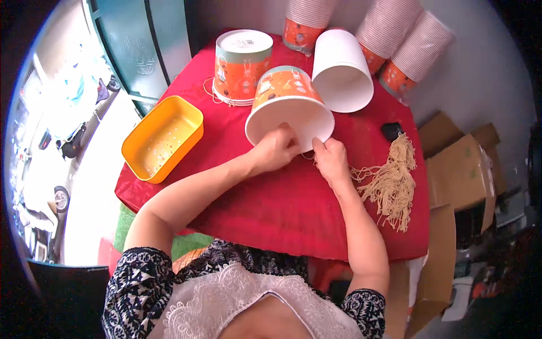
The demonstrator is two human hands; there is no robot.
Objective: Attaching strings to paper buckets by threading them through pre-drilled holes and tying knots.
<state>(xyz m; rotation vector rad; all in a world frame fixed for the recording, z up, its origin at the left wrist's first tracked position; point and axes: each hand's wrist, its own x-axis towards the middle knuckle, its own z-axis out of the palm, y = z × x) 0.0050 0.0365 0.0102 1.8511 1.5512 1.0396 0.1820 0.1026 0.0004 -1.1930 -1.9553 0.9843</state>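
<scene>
An orange and green printed paper bucket (287, 85) lies tilted on the red-covered table, its white mouth facing me. My right hand (332, 160) pinches the lower right of its rim, thumb on the inside. My left hand (276, 148) is closed in front of the mouth, fingers curled; what they hold, if anything, is hidden. A bit of beige cord (307, 155) shows below the rim between my hands. Right of my right forearm lies a bundle of beige cords (392, 183), tied near a black piece (391, 131), with loose strands reaching toward my right hand.
A yellow tub (191, 121) with small bits inside stands at the left. Upside-down stacked buckets (243, 68) and a white bucket on its side (341, 70) sit behind. Tall bucket stacks (389, 25) line the back wall. Cardboard boxes (460, 169) stand right of the table (271, 214).
</scene>
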